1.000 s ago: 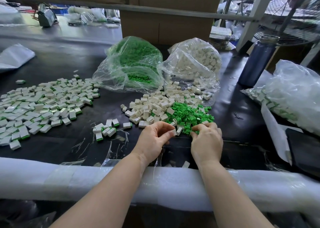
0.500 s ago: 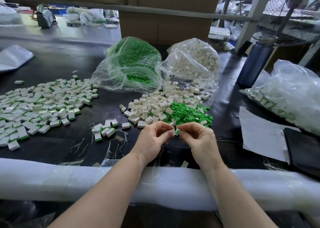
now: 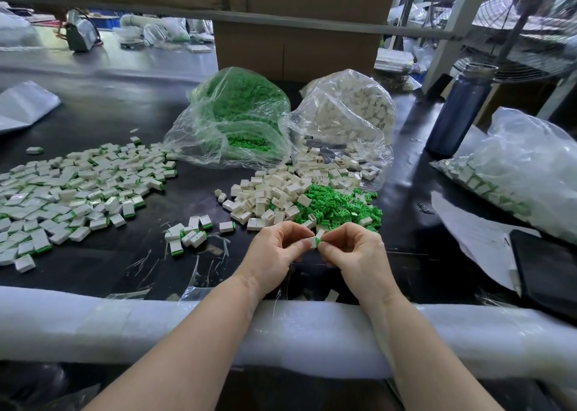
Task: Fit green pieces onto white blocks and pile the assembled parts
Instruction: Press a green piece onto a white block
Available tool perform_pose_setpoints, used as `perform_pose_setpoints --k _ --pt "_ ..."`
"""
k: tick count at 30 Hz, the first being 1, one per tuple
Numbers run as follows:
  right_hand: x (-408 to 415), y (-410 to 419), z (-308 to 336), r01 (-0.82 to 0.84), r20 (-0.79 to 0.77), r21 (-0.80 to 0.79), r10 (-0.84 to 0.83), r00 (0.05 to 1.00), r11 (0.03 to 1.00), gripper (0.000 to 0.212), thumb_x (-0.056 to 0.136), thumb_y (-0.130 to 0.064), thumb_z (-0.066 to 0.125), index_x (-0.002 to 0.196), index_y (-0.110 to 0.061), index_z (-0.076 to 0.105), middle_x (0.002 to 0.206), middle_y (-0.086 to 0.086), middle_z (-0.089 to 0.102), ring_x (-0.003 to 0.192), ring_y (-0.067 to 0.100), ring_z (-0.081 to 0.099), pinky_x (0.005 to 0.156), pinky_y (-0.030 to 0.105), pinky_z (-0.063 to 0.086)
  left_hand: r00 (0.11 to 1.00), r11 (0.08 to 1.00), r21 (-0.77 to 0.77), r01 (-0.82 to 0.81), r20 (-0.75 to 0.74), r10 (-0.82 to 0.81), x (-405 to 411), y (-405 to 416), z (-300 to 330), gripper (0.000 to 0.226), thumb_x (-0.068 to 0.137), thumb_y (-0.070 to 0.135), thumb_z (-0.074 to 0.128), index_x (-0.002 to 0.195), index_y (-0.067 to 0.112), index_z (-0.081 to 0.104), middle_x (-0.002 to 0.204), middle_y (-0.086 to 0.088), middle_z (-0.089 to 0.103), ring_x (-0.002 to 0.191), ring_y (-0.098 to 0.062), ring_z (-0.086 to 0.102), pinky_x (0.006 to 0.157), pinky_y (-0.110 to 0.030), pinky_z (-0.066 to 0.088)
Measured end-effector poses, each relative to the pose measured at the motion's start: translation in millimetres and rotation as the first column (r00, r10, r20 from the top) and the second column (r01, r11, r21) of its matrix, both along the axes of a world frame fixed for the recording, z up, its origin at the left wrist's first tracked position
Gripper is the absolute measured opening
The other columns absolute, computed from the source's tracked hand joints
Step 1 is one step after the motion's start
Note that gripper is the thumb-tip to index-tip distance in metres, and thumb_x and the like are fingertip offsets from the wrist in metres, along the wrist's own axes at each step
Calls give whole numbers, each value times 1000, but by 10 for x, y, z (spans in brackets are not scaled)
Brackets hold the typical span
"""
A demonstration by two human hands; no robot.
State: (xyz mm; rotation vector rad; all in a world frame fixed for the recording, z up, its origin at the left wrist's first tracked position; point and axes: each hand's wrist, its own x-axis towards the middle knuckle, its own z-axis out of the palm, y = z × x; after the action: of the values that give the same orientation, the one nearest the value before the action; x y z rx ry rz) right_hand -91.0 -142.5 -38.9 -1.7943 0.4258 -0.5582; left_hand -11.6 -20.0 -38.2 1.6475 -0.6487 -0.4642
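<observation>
My left hand (image 3: 276,251) pinches a small white block (image 3: 312,242) between thumb and fingers. My right hand (image 3: 354,253) pinches a green piece (image 3: 318,241) that touches the block's right end. Both hands hover just above the black table, near its front edge. Behind them lie a heap of loose white blocks (image 3: 268,196) and a heap of loose green pieces (image 3: 338,206). A wide spread of assembled parts (image 3: 78,186) covers the table's left side. A small cluster of assembled parts (image 3: 187,232) sits left of my hands.
A clear bag of green pieces (image 3: 237,120) and a clear bag of white blocks (image 3: 346,120) stand behind the heaps. A blue bottle (image 3: 457,111) stands at right, with another filled bag (image 3: 524,173), paper (image 3: 471,232) and a black tablet (image 3: 549,267). White foam padding (image 3: 125,326) lines the table edge.
My right hand left the green heap and came toward my left hand with a green piece. Both hands now meet, piece against block.
</observation>
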Motion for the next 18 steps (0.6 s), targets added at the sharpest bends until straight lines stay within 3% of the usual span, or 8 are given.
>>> perform_pose_setpoints --k 8,18 --pt "-5 -3 18 -1 56 75 -4 998 997 12 78 7 68 72 -5 67 59 -1 64 51 5 57 54 18 50 1000 999 -39 17 -20 -18 0 0 -6 15 86 7 63 83 22 66 85 -2 69 80 -9 61 73 -17 49" --pt "0 23 17 -39 21 4 39 999 999 24 76 5 69 64 -15 65 54 -8 61 51 3 55 53 21 49 1000 1000 -1 18 7 -18 7 1 -21 16 87 5 61 84 20 66 89 -12 69 81 -14 61 75 -21 51"
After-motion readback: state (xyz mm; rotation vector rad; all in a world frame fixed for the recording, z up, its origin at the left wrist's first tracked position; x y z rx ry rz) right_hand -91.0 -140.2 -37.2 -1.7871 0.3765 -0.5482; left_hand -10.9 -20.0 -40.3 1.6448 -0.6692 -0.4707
